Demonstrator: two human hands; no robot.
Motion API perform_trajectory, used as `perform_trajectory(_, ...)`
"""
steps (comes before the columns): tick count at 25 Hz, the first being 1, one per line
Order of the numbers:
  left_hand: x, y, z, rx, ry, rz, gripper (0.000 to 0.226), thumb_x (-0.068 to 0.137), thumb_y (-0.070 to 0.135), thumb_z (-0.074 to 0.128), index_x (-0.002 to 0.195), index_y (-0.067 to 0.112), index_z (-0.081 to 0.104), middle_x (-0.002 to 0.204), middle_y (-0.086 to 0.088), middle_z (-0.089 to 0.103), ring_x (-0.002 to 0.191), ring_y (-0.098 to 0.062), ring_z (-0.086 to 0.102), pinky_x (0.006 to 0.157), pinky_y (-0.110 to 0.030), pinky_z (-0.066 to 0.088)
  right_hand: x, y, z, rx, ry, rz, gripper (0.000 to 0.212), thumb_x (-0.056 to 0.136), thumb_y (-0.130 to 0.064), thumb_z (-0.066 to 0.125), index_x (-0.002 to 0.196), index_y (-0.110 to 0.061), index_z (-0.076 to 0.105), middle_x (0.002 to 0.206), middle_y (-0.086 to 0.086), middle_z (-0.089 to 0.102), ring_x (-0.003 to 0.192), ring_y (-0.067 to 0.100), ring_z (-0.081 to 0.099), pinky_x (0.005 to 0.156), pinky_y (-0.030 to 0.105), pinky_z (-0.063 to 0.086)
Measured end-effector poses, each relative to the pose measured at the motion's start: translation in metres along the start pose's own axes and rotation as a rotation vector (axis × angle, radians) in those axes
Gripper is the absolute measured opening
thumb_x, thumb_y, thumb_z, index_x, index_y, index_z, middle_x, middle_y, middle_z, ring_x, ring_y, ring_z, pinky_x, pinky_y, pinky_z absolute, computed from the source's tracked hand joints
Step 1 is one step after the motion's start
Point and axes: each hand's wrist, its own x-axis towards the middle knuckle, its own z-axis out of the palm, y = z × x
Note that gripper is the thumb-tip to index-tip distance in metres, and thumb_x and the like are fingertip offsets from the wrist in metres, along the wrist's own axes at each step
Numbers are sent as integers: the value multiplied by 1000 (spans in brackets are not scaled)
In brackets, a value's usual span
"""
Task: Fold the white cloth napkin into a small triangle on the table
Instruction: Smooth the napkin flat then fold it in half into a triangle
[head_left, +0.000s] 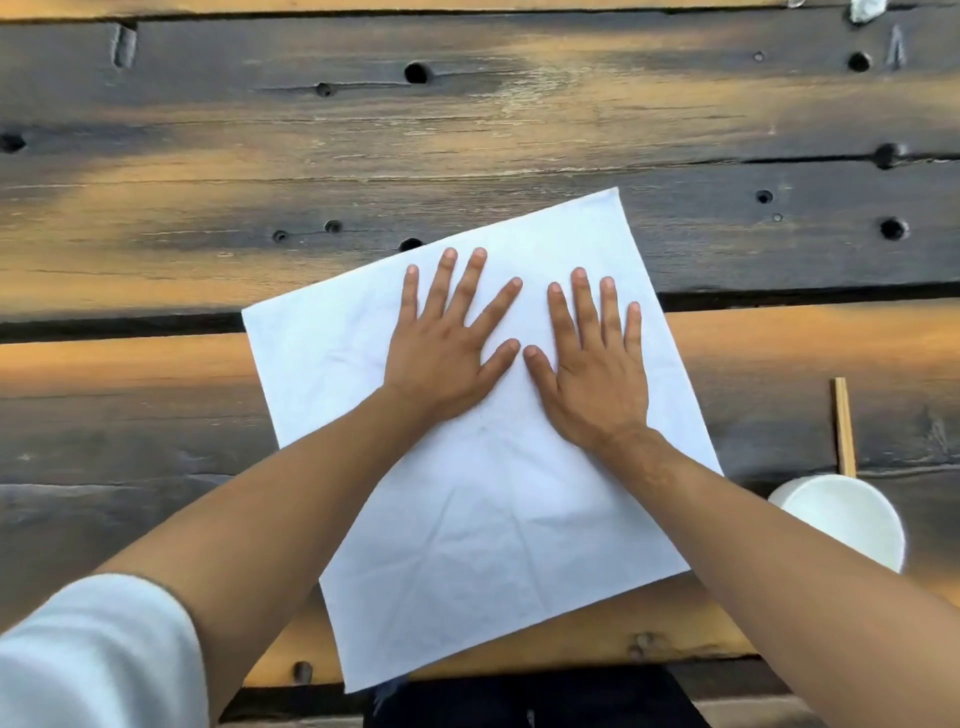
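The white cloth napkin (483, 525) lies spread flat as a full square on the wooden table (363, 156), turned a little clockwise, with faint creases in its near half. Its near corner reaches the table's front edge. My left hand (449, 348) and my right hand (592, 364) rest palm down side by side on the napkin's far half, fingers spread and pointing away from me. The thumbs nearly touch. Neither hand holds anything.
A white paper cup (844, 519) stands just off the napkin's right edge. Behind it lies a wooden stick (844, 426). The table's planks have dark gaps and holes. A crumpled white scrap (866, 9) sits at the far right edge.
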Motion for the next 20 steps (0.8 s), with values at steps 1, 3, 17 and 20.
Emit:
perform_trajectory(1,1,-1,3,7,-3,-6,68,102,66,20,163,38,10,173,-8,4,159,-34,1,125,-64,4,0,1,2,0,-4,1,73,104,-60,20,165,-22,8,174,5,1,160,32,-3,126,58,2)
perform_trajectory(3,-3,-1,0,7,-24,7,68,101,67,20,163,38,9,173,-9,3,159,-34,0,124,-64,3,-4,-1,-4,34,-5,11,73,104,-60,20,165,-23,7,174,4,0,160,31,-4,126,59,0)
perform_trajectory(17,-99,-21,-1,13,-110,-196,75,100,67,22,163,34,0,172,-10,-11,157,-38,-13,121,-72,1,-105,-35,10,-13,-24,-110,73,105,-57,28,165,-21,8,174,7,0,159,34,-4,125,62,3)
perform_trajectory(20,-112,-27,2,15,-118,-223,76,98,70,21,163,36,-1,172,-8,-13,157,-38,-15,120,-72,0,-117,-25,11,-45,-17,-137,73,105,-57,29,165,-21,10,173,8,1,159,35,-2,125,63,4)
